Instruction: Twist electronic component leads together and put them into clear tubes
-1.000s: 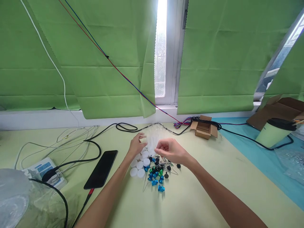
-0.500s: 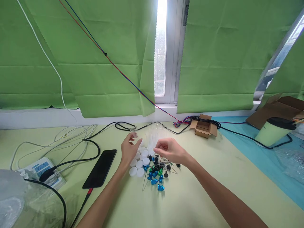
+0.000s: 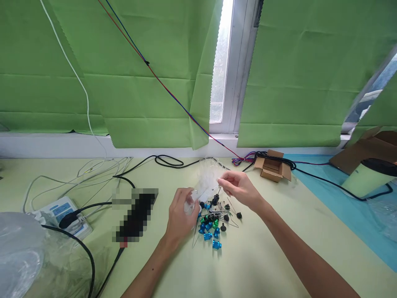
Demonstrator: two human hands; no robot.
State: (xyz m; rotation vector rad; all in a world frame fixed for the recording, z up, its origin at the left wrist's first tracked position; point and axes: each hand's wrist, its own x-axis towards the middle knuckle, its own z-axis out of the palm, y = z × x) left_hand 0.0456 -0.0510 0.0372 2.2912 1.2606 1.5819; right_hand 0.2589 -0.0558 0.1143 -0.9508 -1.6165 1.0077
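My left hand [image 3: 183, 213] is curled around a clear plastic piece [image 3: 194, 194], with white round caps [image 3: 188, 207] partly hidden behind the fingers. Thumb and fingertips of my right hand [image 3: 239, 188] pinch a thin metal pin [image 3: 219, 191] above the pile of small parts. That pile holds several blue metal fittings [image 3: 207, 236], green fittings [image 3: 215, 223], black knobs [image 3: 223, 227] and thin metal pins. Behind it, between the hands, stand clear plastic containers [image 3: 207, 174], whose outlines are hard to make out.
A phone [image 3: 136, 217], partly pixelated, lies left of my left hand. Farther left are a power strip [image 3: 63, 213] and a clear plastic bag [image 3: 21, 252]. A small cardboard box [image 3: 271, 169], black cable [image 3: 169, 161] and green cup [image 3: 361, 178] stand toward the back and right.
My left hand has moved down and right over the white caps, its fingers now curled. My right hand has lifted slightly away from the pile. The view has shifted a little.
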